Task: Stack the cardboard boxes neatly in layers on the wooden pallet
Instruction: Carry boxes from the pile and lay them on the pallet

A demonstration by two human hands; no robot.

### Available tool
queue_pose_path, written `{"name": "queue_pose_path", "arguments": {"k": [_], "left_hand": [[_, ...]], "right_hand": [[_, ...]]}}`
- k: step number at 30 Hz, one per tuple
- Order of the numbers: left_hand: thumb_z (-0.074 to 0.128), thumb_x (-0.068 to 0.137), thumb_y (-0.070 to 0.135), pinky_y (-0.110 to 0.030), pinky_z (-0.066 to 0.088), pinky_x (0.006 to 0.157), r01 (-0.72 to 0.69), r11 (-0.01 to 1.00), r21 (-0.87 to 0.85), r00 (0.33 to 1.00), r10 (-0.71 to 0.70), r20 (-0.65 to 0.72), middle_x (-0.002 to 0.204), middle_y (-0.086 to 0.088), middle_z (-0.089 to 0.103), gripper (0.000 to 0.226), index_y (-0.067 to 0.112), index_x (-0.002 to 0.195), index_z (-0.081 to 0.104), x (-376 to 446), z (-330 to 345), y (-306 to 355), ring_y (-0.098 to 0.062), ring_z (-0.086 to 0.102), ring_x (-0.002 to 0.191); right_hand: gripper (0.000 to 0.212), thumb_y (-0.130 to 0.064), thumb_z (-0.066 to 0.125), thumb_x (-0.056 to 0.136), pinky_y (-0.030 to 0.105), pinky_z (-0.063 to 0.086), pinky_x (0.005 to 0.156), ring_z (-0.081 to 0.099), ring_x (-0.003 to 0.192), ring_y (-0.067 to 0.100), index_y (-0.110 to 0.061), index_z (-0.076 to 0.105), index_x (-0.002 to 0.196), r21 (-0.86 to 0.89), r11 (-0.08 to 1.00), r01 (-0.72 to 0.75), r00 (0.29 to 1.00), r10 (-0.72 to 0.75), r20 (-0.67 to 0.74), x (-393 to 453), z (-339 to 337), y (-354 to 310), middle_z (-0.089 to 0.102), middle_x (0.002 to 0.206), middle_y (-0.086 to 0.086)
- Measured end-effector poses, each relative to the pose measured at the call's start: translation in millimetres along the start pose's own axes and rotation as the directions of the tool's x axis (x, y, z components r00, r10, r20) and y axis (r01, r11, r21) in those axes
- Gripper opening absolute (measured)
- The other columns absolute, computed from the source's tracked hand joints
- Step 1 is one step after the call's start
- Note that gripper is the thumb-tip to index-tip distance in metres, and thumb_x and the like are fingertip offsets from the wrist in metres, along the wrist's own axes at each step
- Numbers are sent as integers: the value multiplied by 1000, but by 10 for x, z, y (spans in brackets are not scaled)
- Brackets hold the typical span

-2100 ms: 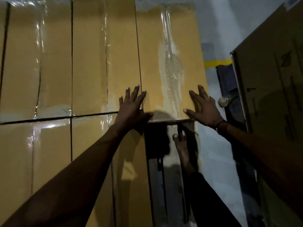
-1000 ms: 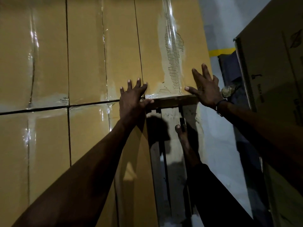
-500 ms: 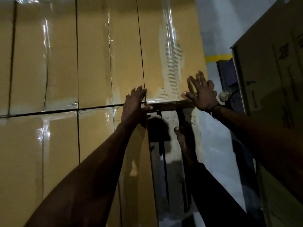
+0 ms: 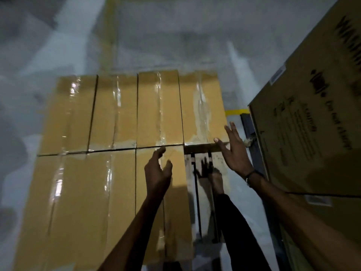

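Cardboard of the end box (image 4: 203,110) looks stiff, its tape slick; both grips released, right hand (image 4: 235,151) at its corner, left hand (image 4: 158,173) beside; lift by the edges.

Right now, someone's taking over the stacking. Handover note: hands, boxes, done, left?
Left hand: open, above the front row of boxes, holding nothing.
Right hand: open, flat against the near right corner of the back-right box.
Top layer: four taped boxes across the back, wider ones in front.
Gap at the front right is unfilled; lower structure shows through.
Left: fill that slot. A large printed carton stands at right.
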State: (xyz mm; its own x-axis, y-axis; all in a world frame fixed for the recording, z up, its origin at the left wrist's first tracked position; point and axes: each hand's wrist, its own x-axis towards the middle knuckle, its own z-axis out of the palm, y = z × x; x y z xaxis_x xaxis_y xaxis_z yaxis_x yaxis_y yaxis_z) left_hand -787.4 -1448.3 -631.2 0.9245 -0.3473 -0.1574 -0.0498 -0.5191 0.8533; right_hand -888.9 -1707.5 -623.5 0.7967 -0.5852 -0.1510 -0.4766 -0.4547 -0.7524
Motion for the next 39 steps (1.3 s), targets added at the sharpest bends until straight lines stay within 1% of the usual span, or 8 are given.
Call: {"name": "queue_pose_path", "arguments": {"k": [4, 7, 11, 16, 21, 29, 34, 39], "left_hand": [[68, 95, 12, -41, 56, 93, 18, 996, -92, 997, -26, -76, 127, 14, 66, 42, 25, 134, 60, -816, -732, 535, -7, 60, 119], [69, 90, 6, -33, 58, 82, 14, 989, -146, 991, -33, -130, 121, 9, 69, 39, 22, 125, 64, -1341, -1245, 811, -11, 65, 115], [69, 90, 3, -5, 46, 76, 14, 987, -160, 986, -40, -161, 118, 7, 69, 36, 20, 122, 66, -2008, -1889, 1115, -10, 65, 111], [71, 91, 6, -31, 57, 86, 21, 985, -169, 972, -60, -229, 120, 10, 69, 35, 23, 122, 66, -2725, -2604, 1235, -9, 65, 113], [69, 91, 6, -4, 46, 69, 34, 984, -177, 944, -90, -319, 121, 11, 68, 34, 25, 120, 65, -3393, -3067, 1191, -6, 66, 111], [71, 92, 6, -13, 47, 74, 83, 969, -233, 860, -188, -475, 122, 14, 67, 36, 27, 120, 65, -4211, -3477, 1035, -5, 66, 107], [71, 91, 5, -6, 46, 65, 116, 961, -249, 780, -244, -576, 121, 14, 68, 35, 27, 118, 66, -4764, -3924, 843, -4, 67, 106], [71, 92, 6, -3, 44, 69, 132, 961, -243, 699, -264, -664, 119, 13, 68, 34, 27, 119, 66, -5126, -4535, 541, 0, 66, 103]], "right_hand": [[69, -51, 51, 101, 19, 22, 113, 20, 153, 7, -26, 29, 161, 65, 996, -60, 997, 63, -43, -929, -468, -843, 10, 171, -10], [67, -50, 51, 103, 23, 23, 116, 20, 154, 10, -26, 28, 161, 82, 995, -58, 996, 63, -64, -1619, -733, -1302, 12, 171, -10], [68, -53, 54, 102, 38, 27, 124, 20, 154, 10, -29, 29, 161, 154, 986, -60, 996, 69, -53, -2417, -975, -1723, 15, 170, -11], [66, -52, 55, 101, 49, 31, 122, 31, 151, 15, -27, 34, 159, 185, 982, -27, 999, 35, -40, -3227, -1096, -1991, 26, 167, -10], [68, -56, 55, 98, 50, 38, 118, 44, 143, 19, -24, 40, 156, 248, 969, -6, 1000, 9, -14, -3788, -1031, -2158, 40, 161, -5], [62, -50, 54, 99, 37, 43, 108, 50, 137, 21, -21, 45, 153, 286, 957, 44, 984, -90, 151, -4137, -748, -2429, 50, 153, 1], [57, -52, 53, 100, 35, 43, 99, 52, 127, 15, -26, 47, 151, 285, 957, 61, 951, -143, 276, -4348, -391, -2743, 50, 152, 0], [55, -52, 53, 101, 32, 43, 96, 53, 119, 7, -27, 48, 150, 292, 948, 125, 903, -231, 363, -4540, 84, -3264, 53, 149, -5]]}}
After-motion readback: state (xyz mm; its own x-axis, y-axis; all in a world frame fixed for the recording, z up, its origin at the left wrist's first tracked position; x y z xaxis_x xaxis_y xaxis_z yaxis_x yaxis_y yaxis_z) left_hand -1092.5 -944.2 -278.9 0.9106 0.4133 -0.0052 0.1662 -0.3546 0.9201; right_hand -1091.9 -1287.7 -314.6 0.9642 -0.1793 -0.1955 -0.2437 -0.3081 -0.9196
